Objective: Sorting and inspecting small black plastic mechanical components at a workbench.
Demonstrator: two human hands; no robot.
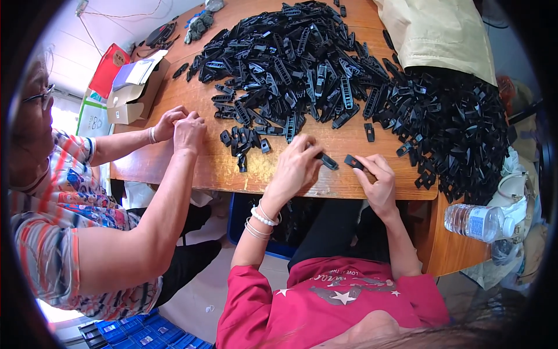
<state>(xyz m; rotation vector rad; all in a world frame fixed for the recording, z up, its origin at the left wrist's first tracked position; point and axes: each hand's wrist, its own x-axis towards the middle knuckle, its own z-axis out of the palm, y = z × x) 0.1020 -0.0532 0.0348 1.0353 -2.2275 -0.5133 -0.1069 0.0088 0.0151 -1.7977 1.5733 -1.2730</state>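
Note:
My left hand [297,165] is closed on a long narrow black plastic piece [329,161], whose end sticks out past the fingers toward the right. Between the thumb and fingers of my right hand [379,181] is a small flat black plastic piece [353,161] with an opening in it. The two pieces are close together but apart, just above the table's near edge. Beyond my hands lies a big heap of long black plastic pieces [290,64], some with ladder-like slots. One loose small black piece [369,132] lies between the heap and my right hand.
Small black pieces [459,134] spill from a beige sack [447,41] on the right. A few lie on the wooden table [226,171] near a co-worker's hands [186,131]. A cardboard box [131,104] stands far left; a plastic bottle [474,222] lies right; a blue crate [233,224] is below.

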